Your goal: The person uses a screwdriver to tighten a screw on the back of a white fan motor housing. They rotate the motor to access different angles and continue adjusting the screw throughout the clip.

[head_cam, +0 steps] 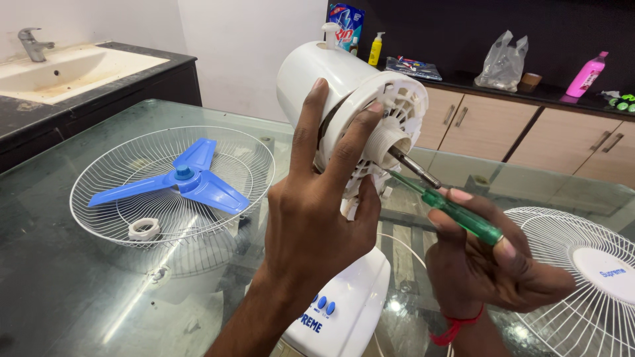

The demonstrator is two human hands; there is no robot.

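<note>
Hands at work above a glass tabletop (79,291) — left hand (311,218) clamped around a white fan motor housing (331,79), likely rigid, smooth, best gripped round its body; right hand (489,264) closed on a green screwdriver (456,215) at its front.

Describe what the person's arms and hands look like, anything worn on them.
Both forearms are bare, with no sleeves in view and no gloves. The left hand shows nothing worn. The right hand has a red thread band tied around its wrist.
</note>
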